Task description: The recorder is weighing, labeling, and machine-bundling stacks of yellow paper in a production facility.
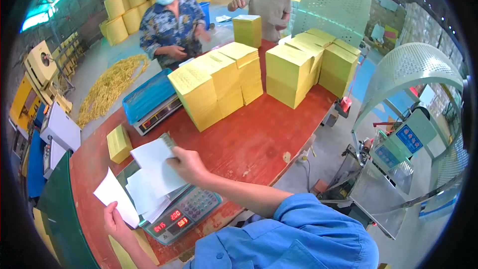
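My left hand (114, 220) holds a white paper sheet (116, 197) up at the table's near left corner. My right hand (187, 163) reaches across in a blue sleeve and pinches another white sheet (155, 162) above a loose pile of white sheets (144, 197). That pile lies on the pan of a digital scale (185, 216) with red lit digits and a keypad. A small yellow paper block (119, 143) sits just beyond the scale on the red table (254, 142).
Tall stacks of yellow paper (216, 87) and more stacks (303, 67) fill the far table. A second scale with a blue tray (149, 100) stands at left. Two people stand behind the table. Perforated metal machine guards (408, 77) are at right.
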Tool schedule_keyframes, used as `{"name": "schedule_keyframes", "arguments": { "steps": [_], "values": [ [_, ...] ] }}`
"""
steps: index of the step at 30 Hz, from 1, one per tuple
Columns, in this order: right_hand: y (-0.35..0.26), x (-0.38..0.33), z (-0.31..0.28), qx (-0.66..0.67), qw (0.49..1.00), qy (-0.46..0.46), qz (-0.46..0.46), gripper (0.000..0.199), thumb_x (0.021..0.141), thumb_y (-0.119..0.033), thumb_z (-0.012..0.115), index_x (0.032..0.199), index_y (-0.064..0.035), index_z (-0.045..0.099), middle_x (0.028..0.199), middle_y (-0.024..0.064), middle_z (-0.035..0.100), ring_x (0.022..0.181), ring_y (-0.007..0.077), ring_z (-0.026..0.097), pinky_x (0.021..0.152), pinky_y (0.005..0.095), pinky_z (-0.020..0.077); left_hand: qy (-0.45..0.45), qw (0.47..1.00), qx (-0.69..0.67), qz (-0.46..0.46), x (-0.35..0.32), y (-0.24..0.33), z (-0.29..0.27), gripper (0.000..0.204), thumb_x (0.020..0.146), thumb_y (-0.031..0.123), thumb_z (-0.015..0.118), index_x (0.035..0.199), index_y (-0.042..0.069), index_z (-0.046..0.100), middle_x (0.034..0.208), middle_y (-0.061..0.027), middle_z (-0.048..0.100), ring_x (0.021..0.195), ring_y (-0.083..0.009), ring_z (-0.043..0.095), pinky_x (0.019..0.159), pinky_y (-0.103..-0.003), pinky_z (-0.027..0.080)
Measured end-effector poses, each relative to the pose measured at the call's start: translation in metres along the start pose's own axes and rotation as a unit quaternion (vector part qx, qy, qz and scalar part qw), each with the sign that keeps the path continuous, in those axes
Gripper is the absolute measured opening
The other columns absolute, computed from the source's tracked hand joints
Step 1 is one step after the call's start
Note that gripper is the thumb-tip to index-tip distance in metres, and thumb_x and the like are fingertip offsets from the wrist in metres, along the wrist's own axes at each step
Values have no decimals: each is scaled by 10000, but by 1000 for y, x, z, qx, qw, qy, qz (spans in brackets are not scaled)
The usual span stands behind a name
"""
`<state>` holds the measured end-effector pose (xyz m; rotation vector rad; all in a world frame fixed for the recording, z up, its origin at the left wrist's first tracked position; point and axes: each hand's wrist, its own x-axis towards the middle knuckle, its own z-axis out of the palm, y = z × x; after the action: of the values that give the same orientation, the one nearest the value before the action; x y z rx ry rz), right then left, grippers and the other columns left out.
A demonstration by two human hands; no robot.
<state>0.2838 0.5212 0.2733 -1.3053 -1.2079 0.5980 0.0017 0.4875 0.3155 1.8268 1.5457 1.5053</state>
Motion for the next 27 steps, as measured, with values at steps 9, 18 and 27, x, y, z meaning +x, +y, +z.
{"name": "schedule_keyframes", "arguments": {
  "steps": [9, 18, 27],
  "values": [
    [128, -42, -234, -61, 981, 146, 115, 170, 878, -130, 651, 1002, -14, 651, 835, 113, 678, 771, 148, 633, 701, 330, 511, -332, 942, -42, 6, -15, 106, 109, 182, 880, -2, 526, 996, -7, 666, 726, -54, 620, 632, -95, 550, 575, -251, 423],
    [186, -33, -429, -164, 956, 215, 109, 178, 870, -126, 650, 851, 24, 555, 673, 185, 583, 579, 205, 563, 553, 369, 458, -405, 864, -291, 73, 17, 321, 341, 216, 888, 41, 572, 1088, 6, 645, 936, -51, 643, 857, -137, 598, 787, -278, 469],
    [201, -18, -446, -224, 966, 112, 60, 210, 859, -153, 644, 803, -15, 496, 705, 214, 583, 656, 405, 598, 575, 457, 465, -372, 823, -407, -133, 41, 353, 579, 184, 893, 78, 576, 1057, 22, 637, 896, -37, 634, 746, -120, 609, 642, -255, 516]
  ]
}}
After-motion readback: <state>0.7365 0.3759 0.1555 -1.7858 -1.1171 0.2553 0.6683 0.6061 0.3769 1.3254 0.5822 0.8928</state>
